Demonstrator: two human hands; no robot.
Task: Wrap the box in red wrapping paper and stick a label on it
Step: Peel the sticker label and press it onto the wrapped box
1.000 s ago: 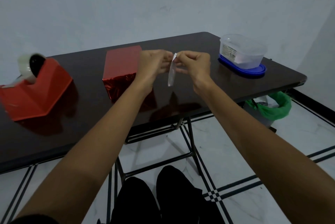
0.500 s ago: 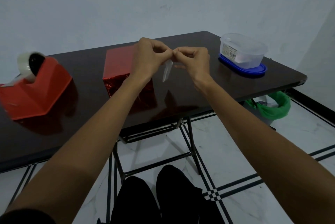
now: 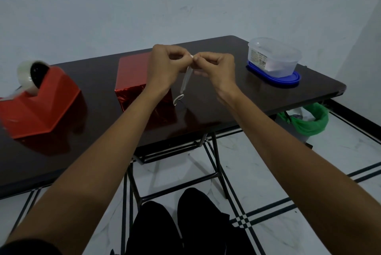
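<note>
We pinch the label [image 3: 186, 78] between left hand [image 3: 165, 67] and right hand [image 3: 216, 68]. It hangs just right of the box [image 3: 133, 69].

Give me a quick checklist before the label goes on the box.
1. Wrapping done: ok, the red box sits on the table.
2. Grip: ok, the left hand and right hand both pinch the label above the table.
3. Backing fully off: cannot tell.
4. Top of the box free: cannot tell, the left hand hides part of it.
5. Loose bits: ok, the curled white scrap lies on the table beside the box, not on it.
</note>
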